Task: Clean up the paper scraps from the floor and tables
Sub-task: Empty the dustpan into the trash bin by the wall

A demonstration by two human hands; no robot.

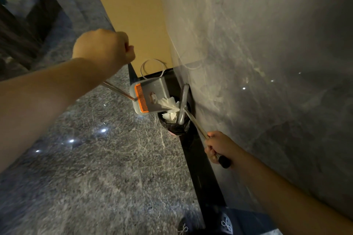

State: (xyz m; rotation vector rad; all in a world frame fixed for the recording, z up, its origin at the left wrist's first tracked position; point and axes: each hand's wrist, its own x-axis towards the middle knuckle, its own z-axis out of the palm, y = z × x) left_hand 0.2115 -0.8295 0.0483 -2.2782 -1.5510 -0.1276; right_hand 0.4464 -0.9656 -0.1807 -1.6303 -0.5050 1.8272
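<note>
The left hand (103, 47) is a tight fist round the dustpan's metal handle (118, 89). The gray dustpan (150, 93) tips over the black bin (175, 126). White paper scraps (169, 104) slide from the pan into the bin. On the right, the right hand (219, 147) grips the broom (194, 120) by the gray wall (257, 63).

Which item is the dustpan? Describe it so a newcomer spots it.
Follow the grey marble wall down to the small black-lined bin at its base. Tilted over the bin, spilling white paper scraps, is the grey plastic dustpan. Its orange comb edge distinguishes it from the grey broom head alongside.
</note>
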